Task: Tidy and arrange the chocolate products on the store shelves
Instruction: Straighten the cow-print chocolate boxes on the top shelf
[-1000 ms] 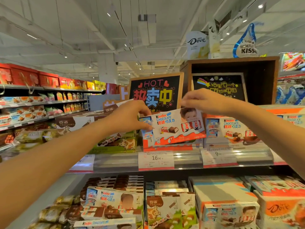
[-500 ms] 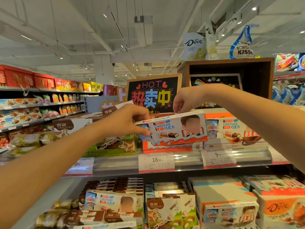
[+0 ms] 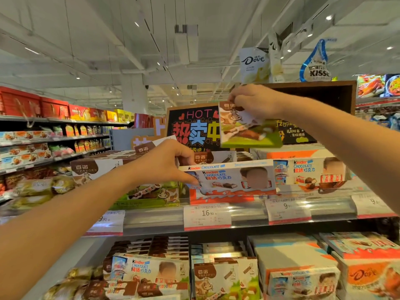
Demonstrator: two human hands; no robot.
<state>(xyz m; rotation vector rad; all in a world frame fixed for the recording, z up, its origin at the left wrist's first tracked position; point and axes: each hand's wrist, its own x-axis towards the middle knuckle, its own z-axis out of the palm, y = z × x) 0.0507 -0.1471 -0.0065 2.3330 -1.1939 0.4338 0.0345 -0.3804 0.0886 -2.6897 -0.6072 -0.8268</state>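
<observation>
A Kinder Chocolate box is gripped at its left end by the left hand, thumb on top and fingers curled beneath, and is held roughly level at the front of the upper shelf, resting on or just above an orange-and-white Kinder display tray. A green-and-brown cow-print chocolate box is pinched at its top corner by the right hand and is held raised and tilted, well above the shelf and in front of the "HOT" chalkboard sign.

The step in hand appears to be sorting: a stray cow-print box seems to be lifted out from the Kinder section while the Kinder box is steadied in place. Matching cow-print stock is seen in the green tray to the left of the Kinder tray, beside the left hand.

For the next move, the raised box would probably need to be carried leftward across the left forearm and set down among its own kind, face forward. The Kinder box would then need to be squared against its neighbours above the price tag. Whether room remains in the green tray cannot be told.
</observation>
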